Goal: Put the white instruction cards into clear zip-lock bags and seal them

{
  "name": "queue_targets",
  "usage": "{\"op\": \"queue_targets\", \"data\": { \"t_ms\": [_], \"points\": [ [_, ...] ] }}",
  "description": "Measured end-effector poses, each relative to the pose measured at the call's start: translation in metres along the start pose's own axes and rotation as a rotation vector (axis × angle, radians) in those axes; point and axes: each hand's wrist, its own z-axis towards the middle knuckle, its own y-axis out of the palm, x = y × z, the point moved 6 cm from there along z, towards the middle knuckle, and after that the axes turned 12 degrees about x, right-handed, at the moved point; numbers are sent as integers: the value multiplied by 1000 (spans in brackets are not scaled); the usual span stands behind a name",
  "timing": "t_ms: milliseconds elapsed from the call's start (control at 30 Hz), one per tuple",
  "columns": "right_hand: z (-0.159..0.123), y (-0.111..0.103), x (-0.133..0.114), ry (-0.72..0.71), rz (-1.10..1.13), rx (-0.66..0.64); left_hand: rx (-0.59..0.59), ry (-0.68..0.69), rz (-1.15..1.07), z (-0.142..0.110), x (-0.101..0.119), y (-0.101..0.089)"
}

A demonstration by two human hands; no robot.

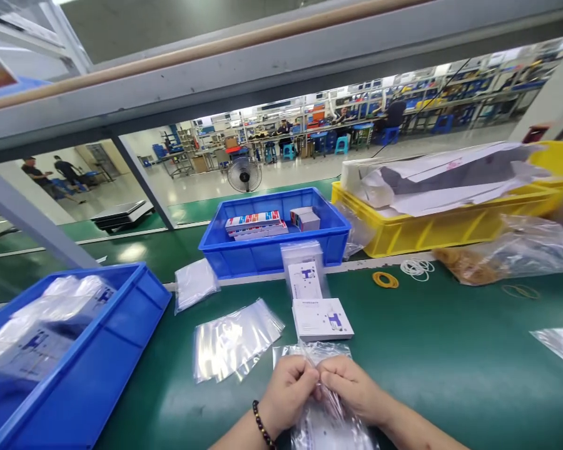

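Observation:
My left hand (291,389), with a beaded bracelet on its wrist, pinches the gathered edge of a clear plastic bag (331,431). Close beside it, my right hand (351,382) grips the same bag. The bag hangs over the front of the green tabletop, and a pale printed item shows faintly inside. Just beyond my hands lies a stack of white printed booklets (323,320). Behind that stack, a bagged booklet (304,275) leans toward the blue bin. Flat clear bags (237,340) are fanned out to the left.
A blue bin (274,253) holds small printed boxes. Another blue bin (122,350) at left holds bagged booklets. A yellow crate (417,228) carries paper sheets. Yellow rubber bands (385,280) and white rubber bands (417,269) lie at right. A shelf beam (244,62) crosses overhead.

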Motion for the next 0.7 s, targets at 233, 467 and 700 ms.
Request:
{"op": "queue_targets", "data": {
  "t_ms": [233, 467, 700],
  "points": [
    [0, 0, 4, 26, 35, 16, -18, 18, -82, -1, 1, -1],
    [2, -13, -9, -99, -58, 167, 129, -33, -53, 3, 0, -10],
    [-26, 3, -44, -867, -905, 294, 261, -115, 109, 9, -9, -24]
  ]
}}
